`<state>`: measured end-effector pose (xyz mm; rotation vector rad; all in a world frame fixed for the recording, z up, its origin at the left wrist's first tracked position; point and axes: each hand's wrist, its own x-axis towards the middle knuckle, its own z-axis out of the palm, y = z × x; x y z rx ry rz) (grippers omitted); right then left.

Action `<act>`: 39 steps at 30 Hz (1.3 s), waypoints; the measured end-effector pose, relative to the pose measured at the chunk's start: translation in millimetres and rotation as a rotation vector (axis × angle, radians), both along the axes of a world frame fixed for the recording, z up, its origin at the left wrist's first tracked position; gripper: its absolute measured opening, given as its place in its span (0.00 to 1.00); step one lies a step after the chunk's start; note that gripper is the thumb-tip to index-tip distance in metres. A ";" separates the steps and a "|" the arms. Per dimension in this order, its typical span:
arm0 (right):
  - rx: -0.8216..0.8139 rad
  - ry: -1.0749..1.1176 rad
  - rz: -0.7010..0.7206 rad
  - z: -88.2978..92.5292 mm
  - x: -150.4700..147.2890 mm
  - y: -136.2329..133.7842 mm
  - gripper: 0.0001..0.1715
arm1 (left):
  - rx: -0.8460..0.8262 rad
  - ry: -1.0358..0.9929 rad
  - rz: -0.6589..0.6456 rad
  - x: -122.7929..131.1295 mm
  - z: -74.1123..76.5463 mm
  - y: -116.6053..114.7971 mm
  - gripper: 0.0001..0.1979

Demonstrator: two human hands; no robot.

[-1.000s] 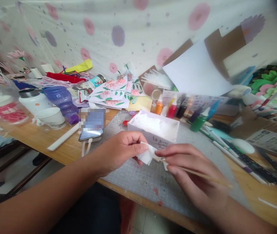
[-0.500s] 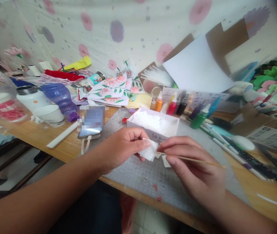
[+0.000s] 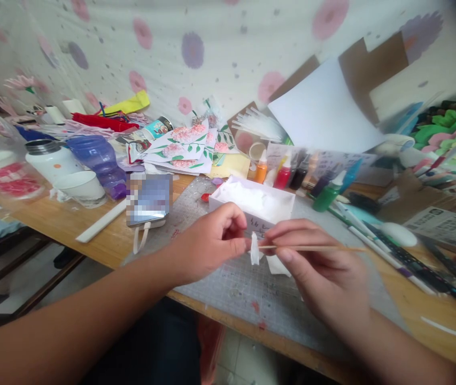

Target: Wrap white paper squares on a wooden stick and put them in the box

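My right hand (image 3: 319,262) grips a thin wooden stick (image 3: 332,248) between thumb and fingers, its tip pointing left. At that tip a small white paper-like piece (image 3: 254,251) stands edge-on. My left hand (image 3: 211,243) is closed, thumb and finger pinched at the left side of this piece. Whether the stick pierces the piece or only touches it, I cannot tell. Beneath my right fingers another white piece (image 3: 278,266) lies on the grey cutting mat (image 3: 244,305). Just behind both hands sits a white box (image 3: 287,206) with white material inside.
Paint bottles, among them a green bottle (image 3: 329,192) and an orange bottle (image 3: 260,170), stand behind the box. A phone (image 3: 149,200) lies to the left, near a white cup (image 3: 81,190). Pens (image 3: 388,259) and a cardboard box (image 3: 424,214) are on the right.
The white piece has turned from showing its flat face to edge-on. My left fingers have shifted from its face to its left side, and the stick now lies more level.
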<state>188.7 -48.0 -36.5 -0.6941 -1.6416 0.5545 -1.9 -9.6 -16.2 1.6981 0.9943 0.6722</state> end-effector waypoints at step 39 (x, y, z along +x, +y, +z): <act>-0.028 0.102 -0.017 0.7 0.7 1.3 0.14 | -0.029 -0.014 0.033 9.4 11.1 -7.5 0.05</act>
